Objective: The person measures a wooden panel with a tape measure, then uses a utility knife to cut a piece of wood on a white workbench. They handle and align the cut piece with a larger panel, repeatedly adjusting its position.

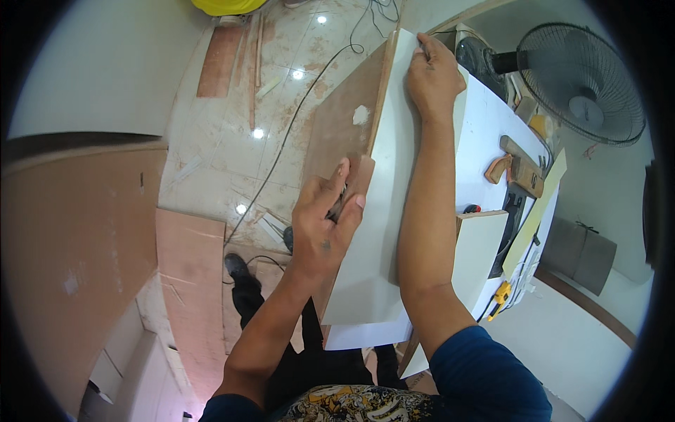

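Clasping white board (376, 211), right grip (434, 77); left grip (320, 221) closed around brown block (360, 177); graphic-print shirt (351, 404) below.

No legible text, numbers or signs

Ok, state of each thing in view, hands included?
Left hand: closed on wooden block
Wooden block: gripped, at the board's long edge
Right hand: curled over the board's far end
White-faced board: held, white face toward camera
Caged fan: guard on; spinning or not, can't tell
Black cable: loose across floor
Brown sheet: lying on floor
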Demonstrator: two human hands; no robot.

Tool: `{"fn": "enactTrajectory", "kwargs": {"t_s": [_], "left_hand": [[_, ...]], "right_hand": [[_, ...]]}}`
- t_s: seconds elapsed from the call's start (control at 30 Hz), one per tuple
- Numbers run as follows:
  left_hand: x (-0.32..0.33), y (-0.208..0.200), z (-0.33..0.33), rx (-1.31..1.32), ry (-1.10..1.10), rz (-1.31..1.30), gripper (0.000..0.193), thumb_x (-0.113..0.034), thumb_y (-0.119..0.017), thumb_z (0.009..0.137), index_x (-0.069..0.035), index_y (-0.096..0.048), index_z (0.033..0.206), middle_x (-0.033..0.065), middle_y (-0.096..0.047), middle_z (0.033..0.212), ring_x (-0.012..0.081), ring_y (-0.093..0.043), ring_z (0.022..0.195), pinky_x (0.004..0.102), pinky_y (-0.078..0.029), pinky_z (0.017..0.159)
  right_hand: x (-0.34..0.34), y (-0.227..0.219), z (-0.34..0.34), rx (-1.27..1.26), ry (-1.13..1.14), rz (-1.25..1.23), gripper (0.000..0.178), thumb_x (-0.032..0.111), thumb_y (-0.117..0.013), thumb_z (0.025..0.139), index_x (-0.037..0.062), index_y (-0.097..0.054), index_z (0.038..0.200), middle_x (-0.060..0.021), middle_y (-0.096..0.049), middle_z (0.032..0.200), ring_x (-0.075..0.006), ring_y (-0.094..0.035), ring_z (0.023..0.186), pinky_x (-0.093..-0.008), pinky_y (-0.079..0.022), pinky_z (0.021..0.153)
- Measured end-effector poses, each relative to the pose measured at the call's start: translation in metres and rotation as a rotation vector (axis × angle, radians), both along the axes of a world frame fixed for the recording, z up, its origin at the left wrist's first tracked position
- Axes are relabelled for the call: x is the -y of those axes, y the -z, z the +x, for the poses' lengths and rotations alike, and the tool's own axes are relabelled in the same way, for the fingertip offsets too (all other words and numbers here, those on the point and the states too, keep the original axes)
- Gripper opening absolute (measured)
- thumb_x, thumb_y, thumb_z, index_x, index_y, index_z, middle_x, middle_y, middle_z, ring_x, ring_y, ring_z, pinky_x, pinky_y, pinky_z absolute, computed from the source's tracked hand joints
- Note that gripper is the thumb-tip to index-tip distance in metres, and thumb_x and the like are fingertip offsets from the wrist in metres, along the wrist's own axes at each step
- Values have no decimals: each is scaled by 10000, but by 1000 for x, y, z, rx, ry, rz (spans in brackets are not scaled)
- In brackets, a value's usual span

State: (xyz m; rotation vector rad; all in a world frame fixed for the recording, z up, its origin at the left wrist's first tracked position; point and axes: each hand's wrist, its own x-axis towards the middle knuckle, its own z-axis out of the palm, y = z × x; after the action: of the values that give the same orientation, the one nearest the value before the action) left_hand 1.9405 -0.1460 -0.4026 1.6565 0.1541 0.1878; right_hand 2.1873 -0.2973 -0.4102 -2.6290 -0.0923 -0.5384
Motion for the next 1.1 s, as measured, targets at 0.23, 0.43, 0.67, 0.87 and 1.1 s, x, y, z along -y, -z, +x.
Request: {"fn": "enactTrajectory", "kwargs": {"t_s": [0.23,0.43,0.67,0.87,1.1], "left_hand": [[11,-7,102,-30,-6,151,503,-157,-681,985,87,-582,1413,50,-504,837,119,-451,764,261,-407,686],[20,-2,150,-49,-50,124,530,-194,-692,979,96,-581,1409,45,-528,835,121,-494,798,258,-437,736],[27,12,223,51,-75,101,554,-250,-696,963,90,-603,1391,120,-676,946,111,-578,878,275,-474,777],[21,16,287,-5,8,29,548,-291,-697,940,90,-648,1331,111,-735,907,125,-633,833,270,-508,744],[22,31,379,-214,-323,-276,471,-437,-653,977,-87,-701,1288,23,-707,921,162,-603,731,329,-482,593]], "right_hand": [[-4,-1,-1,48,8,109,319,67,-556,930,113,-723,1198,-54,-702,1230,-274,-551,1307,-554,-264,1126],[-9,-10,-3,39,20,124,358,9,-557,893,71,-709,1211,-58,-690,1251,-290,-535,1322,-575,-242,1151],[-9,-7,-7,4,47,90,402,23,-548,886,68,-697,1257,-51,-655,1348,-292,-517,1342,-587,-230,1166],[2,-7,-10,-6,45,80,426,40,-536,884,95,-688,1278,-55,-650,1362,-295,-506,1366,-604,-224,1166],[15,1,12,-12,-45,120,394,60,-547,898,118,-686,1262,-80,-660,1346,-277,-527,1353,-600,-241,1155]]}}
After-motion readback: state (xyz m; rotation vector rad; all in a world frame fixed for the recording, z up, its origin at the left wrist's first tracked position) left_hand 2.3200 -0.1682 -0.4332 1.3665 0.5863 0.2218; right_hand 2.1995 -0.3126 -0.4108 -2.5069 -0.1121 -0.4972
